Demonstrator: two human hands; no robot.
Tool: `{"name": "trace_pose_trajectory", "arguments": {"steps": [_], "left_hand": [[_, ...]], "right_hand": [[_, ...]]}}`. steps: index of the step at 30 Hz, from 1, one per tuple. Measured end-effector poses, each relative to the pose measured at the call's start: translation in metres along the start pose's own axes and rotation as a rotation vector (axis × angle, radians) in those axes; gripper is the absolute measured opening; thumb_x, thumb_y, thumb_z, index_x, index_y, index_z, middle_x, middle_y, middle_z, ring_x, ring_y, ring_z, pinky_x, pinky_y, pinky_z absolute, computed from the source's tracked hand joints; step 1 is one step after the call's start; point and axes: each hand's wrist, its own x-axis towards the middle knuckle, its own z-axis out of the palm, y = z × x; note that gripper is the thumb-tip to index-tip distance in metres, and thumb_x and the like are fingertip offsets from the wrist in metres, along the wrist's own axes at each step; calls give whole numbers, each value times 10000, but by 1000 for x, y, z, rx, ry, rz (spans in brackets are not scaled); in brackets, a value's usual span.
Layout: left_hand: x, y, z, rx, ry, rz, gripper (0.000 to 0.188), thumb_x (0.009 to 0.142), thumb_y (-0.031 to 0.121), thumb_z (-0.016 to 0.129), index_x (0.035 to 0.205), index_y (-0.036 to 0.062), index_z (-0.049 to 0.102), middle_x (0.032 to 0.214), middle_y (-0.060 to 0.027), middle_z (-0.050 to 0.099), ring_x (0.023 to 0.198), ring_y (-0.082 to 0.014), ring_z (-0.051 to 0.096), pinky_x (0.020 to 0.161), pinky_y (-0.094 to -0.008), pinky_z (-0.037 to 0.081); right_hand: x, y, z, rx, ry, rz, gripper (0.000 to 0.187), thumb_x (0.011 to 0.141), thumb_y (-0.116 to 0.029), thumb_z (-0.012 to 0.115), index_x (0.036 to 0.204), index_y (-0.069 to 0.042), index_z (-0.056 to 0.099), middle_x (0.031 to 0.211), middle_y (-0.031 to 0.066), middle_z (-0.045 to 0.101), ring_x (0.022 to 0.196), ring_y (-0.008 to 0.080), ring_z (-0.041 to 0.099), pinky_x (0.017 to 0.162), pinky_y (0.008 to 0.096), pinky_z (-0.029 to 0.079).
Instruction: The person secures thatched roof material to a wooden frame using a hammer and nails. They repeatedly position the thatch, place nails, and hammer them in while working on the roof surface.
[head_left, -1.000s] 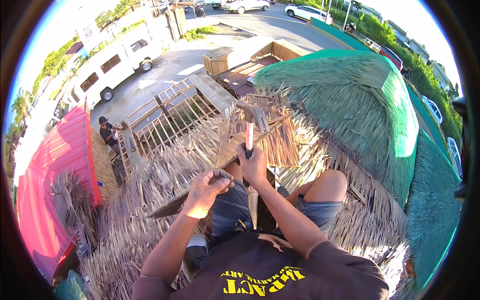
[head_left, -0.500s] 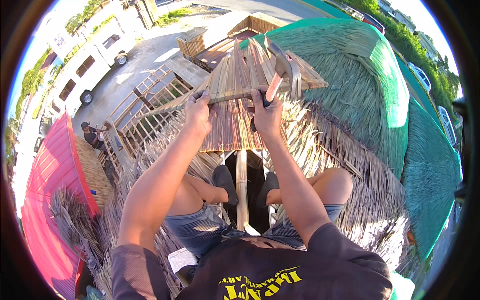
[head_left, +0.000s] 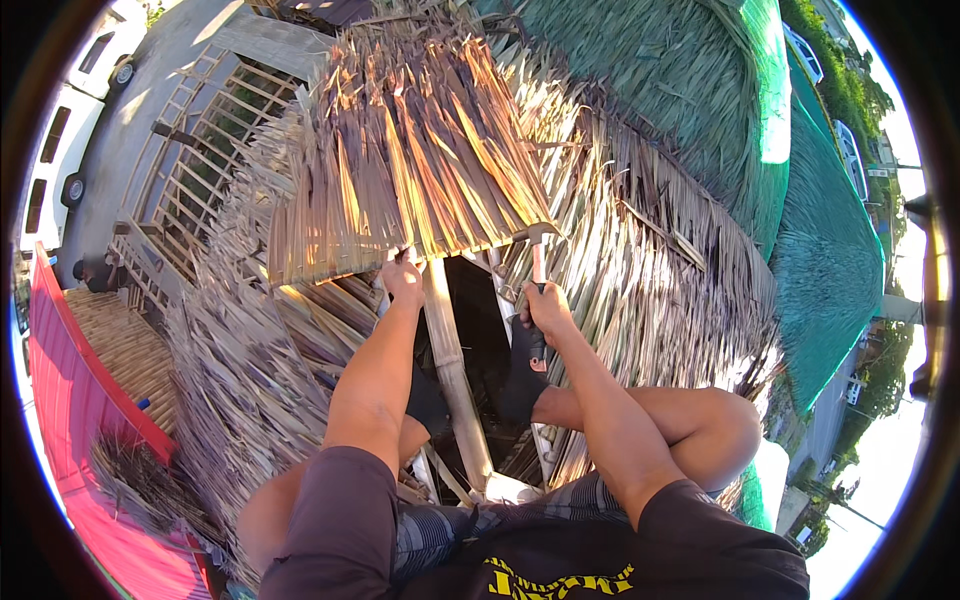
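Note:
A thatch panel of dry brown leaves (head_left: 410, 165) lies over the roof in front of me, its stitched edge strip facing my body. My left hand (head_left: 403, 282) is closed on that near edge, around its middle. In my right hand (head_left: 547, 308) is a claw hammer (head_left: 540, 262), held by its dark grip with the head pointing away from me. The hammer head is at the right end of the panel's edge and appears to touch it. Below the edge, a bamboo pole (head_left: 452, 350) runs toward me between my feet, beside a dark gap in the roof.
Older thatch (head_left: 650, 270) slopes down on both sides. Green-netted thatch roofs (head_left: 825, 270) stand at right, a red metal roof (head_left: 75, 400) at left. A wooden lattice frame (head_left: 200, 160), a person (head_left: 100, 272) and a white van (head_left: 60, 150) are below at left.
The panel has come down from being held up between both hands and now lies on the roof. My right hand has left its raised place by the edge, lowering the hammer.

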Motion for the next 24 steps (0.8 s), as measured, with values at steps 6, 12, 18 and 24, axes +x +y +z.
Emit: {"name": "trace_pose_trajectory", "arguments": {"steps": [6,12,18,24], "left_hand": [[10,-40,-28,432,-9,204,73,977,13,583,1042,20,615,895,-44,642,830,-157,591,784,-273,477],[-30,-26,-7,778,-262,477,125,971,19,603,1094,17,623,937,-41,655,862,-134,581,810,-298,471],[-23,-16,18,926,-109,250,120,932,87,664,1032,22,653,858,-17,653,785,-104,602,728,-256,491],[-17,77,143,770,-252,611,121,937,134,711,1002,49,655,828,3,639,691,-80,571,619,-270,493]], "right_hand": [[61,18,10,-543,223,-20,344,913,-297,591,943,42,639,809,250,704,751,391,719,706,475,569],[114,22,-13,-513,228,-225,320,903,-294,627,985,15,605,830,250,673,778,422,673,724,489,523],[106,21,-22,-691,199,-162,353,899,-326,591,1031,0,626,947,271,695,914,437,683,826,509,535],[111,27,2,-366,436,-256,324,915,-304,591,994,8,629,807,227,666,738,403,662,715,479,515]]}}
